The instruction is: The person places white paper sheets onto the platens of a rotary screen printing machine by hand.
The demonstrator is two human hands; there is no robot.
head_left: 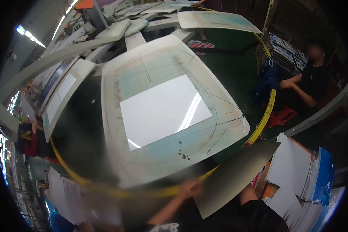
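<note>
A thin, stiff sheet [236,178] with a dull grey-gold sheen is held tilted in front of me at the lower right. My left hand [190,188] is closed at its left edge, slightly blurred. The right forearm passes beneath the sheet, which hides most of my right hand [249,142]; only fingertips show at the far edge. Beyond the sheet stands a large pale platen [162,65] with worn, stained paint. On it lies a glossy white rectangular sheet [164,112], flat and slightly turned, reflecting ceiling lights.
A yellow rail [266,116] curves around the machine. More platens [220,21] sit on arms at the back and left. Stacks of white sheets [292,162] stand at my right, with others [63,193] at lower left. A person [313,77] sits at the right by a red stool [281,117].
</note>
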